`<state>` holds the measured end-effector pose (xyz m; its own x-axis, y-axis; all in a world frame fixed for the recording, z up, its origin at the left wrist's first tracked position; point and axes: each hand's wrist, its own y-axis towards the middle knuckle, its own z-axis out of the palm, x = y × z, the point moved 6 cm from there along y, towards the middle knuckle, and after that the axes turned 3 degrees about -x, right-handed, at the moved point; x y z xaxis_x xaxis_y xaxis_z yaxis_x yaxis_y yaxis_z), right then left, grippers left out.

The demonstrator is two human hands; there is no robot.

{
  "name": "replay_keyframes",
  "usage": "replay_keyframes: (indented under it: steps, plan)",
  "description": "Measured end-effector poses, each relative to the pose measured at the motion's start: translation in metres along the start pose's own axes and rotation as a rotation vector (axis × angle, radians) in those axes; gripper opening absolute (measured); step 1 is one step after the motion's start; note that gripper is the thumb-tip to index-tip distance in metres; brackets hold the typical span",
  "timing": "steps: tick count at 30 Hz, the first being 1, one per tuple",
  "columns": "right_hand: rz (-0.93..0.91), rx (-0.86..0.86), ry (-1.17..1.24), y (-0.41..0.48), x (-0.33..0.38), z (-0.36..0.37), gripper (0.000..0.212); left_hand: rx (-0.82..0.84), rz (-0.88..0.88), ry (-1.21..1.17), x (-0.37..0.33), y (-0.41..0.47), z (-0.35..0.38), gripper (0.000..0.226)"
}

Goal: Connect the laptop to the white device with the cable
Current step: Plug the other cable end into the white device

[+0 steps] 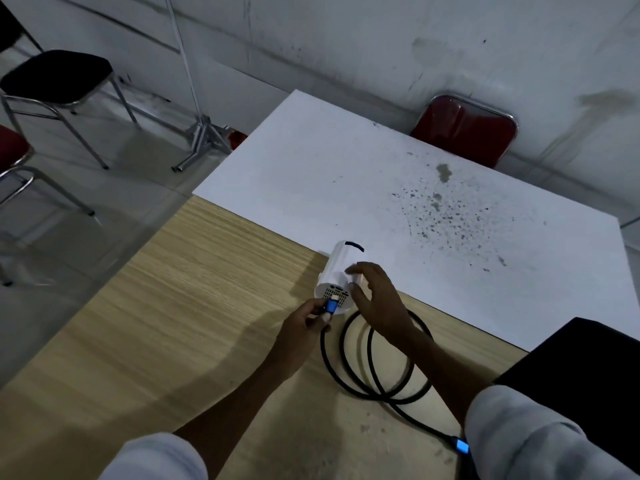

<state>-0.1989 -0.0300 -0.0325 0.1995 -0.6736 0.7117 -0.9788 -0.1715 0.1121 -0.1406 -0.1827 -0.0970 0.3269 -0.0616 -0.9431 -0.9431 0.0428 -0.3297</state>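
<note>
The white device, a small cylinder, lies on its side where the wooden tabletop meets the white board, its vented back end facing me. My left hand pinches the blue plug of the black cable right at that back end. My right hand hovers over the device's right side, fingers spread, fingertips touching or just above its shell. The cable coils on the wood and runs to a second blue plug by my right sleeve. The dark laptop sits at the right edge, partly hidden.
A white board covers the far half of the wooden table. A red chair stands behind the table. To the left stand a black chair, another red seat and a metal stand.
</note>
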Motion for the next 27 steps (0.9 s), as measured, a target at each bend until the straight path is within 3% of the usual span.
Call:
replay_keyframes:
  steps: [2, 5, 8, 10, 16, 27]
  plan:
    - [0.152, 0.063, 0.000, 0.009, -0.008, 0.008, 0.043, -0.010, -0.029, 0.021, -0.001, 0.002, 0.001, 0.023]
    - [0.446, 0.078, 0.207, 0.023, -0.018, 0.018, 0.065, -0.025, -0.072, 0.025, -0.003, 0.005, 0.003, 0.022]
    - [0.776, 0.073, 0.407, 0.028, -0.028, 0.028, 0.051, -0.027, -0.102, 0.021, -0.004, 0.009, 0.006, 0.021]
    - [0.884, 0.099, 0.400, 0.027, -0.036, 0.036, 0.060, -0.027, -0.115, 0.013, -0.004, 0.010, 0.007, 0.020]
    - [0.905, 0.058, 0.381, 0.030, -0.047, 0.041, 0.080, -0.015, -0.157, -0.031, -0.009, 0.011, 0.007, 0.019]
    - [0.924, 0.038, 0.391, 0.024, -0.052, 0.042, 0.088, 0.001, -0.287, -0.120, -0.015, 0.010, 0.006, 0.019]
